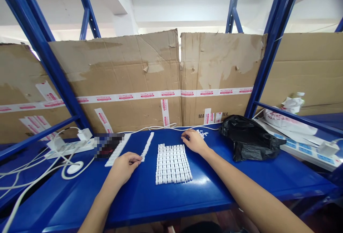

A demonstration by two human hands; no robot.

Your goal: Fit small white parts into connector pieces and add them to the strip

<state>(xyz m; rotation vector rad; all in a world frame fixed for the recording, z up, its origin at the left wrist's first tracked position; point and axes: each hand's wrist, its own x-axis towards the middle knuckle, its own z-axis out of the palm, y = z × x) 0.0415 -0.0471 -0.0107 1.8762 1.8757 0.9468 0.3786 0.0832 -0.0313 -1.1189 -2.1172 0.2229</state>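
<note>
Both bare forearms (250, 193) reach in from the near edge over a blue shelf (139, 204). Thumb and forefinger of the left hand (122, 170) meet at the near end of a single white strip (148, 146), apparently pinching it; the rest of the strip extends away from these fingertips. Slightly beyond them, to their left, lies a flat white panel (118, 150). Fingers of the right hand (195, 141) are curled, thumb close to forefinger; whether anything is held between them cannot be told. Just to the right of these fingers, partly hidden by the hand, lie loose white pieces (203, 133). Between the two sets of fingers, and nearer than the right ones, rests a block of white rows (174, 165), set side by side, its far edge slightly uneven. Judged from this arrangement, the rows in the block appear finished, the single strip at the left fingertips appears to be in hand, and the loose pieces remain unused; the final count cannot be told. Farther right of the right fingers sits a black plastic bag (241, 136); cardboard sheets (128, 72) stand beyond both hands.
</note>
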